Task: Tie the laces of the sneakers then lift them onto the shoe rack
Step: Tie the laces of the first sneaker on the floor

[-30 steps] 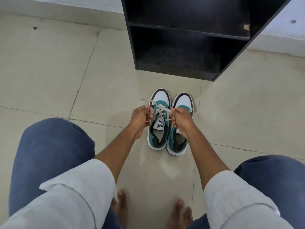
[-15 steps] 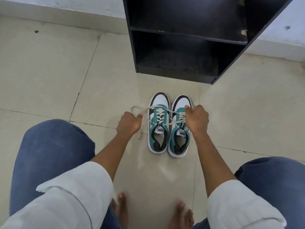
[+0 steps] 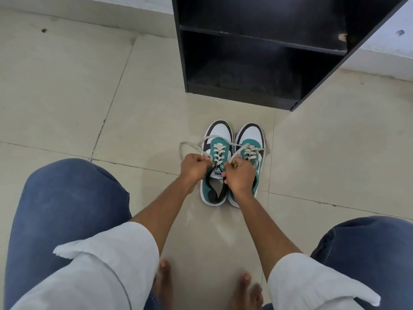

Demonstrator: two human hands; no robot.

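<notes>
Both hands reach down and forward, forearms bare below rolled white sleeves. The left hand (image 3: 194,167) is fisted around a lace (image 3: 190,146) that loops out to the left of the left sneaker (image 3: 218,153). The right hand (image 3: 240,176) is curled closed over the laces at the tongue, covering part of the right sneaker (image 3: 251,142). The sneakers stand side by side, touching, on the tiled floor (image 3: 89,97), toes toward the black rack (image 3: 257,52) just beyond. They are teal with white toes, dark trim and cream laces.
</notes>
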